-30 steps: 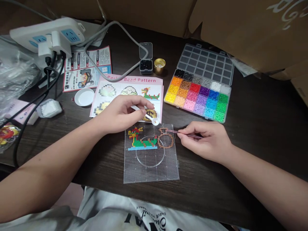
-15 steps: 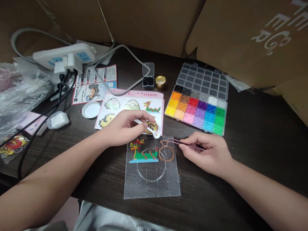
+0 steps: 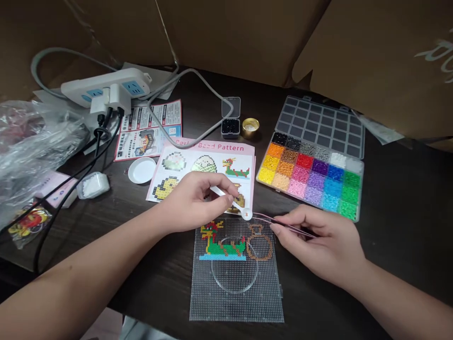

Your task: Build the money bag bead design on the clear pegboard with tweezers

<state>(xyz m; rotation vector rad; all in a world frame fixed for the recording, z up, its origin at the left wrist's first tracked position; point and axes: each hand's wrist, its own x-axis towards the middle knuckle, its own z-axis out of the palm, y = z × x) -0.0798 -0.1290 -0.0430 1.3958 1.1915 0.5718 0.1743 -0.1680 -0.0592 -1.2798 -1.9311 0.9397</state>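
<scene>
My left hand (image 3: pixel 203 200) pinches the handle of a small white spoon (image 3: pixel 247 214), whose bowl has a few brown beads in it. In my right hand (image 3: pixel 314 241) is a pair of pinkish tweezers (image 3: pixel 288 225), their tips beside the spoon's bowl. Below both hands lies a clear pegboard (image 3: pixel 235 297). On it are a green, red and yellow bead dragon boat (image 3: pixel 226 247) over a light blue row, and a brown bead outline (image 3: pixel 271 248) of a round pouch at the right. The printed bead pattern sheet (image 3: pixel 166 165) lies partly under my left hand.
An open compartment box of coloured beads (image 3: pixel 311 177) sits at the right. Behind are a small box of black beads (image 3: pixel 230 126) and a gold cup (image 3: pixel 251 126). At the left are a white dish (image 3: pixel 142 170), a power strip (image 3: pixel 106 85), cables and plastic bags (image 3: pixel 38 141).
The tweezer tips have gone from the top of the brown outline to the spoon's bowl. The whole view has shifted, so everything sits lower and further right.
</scene>
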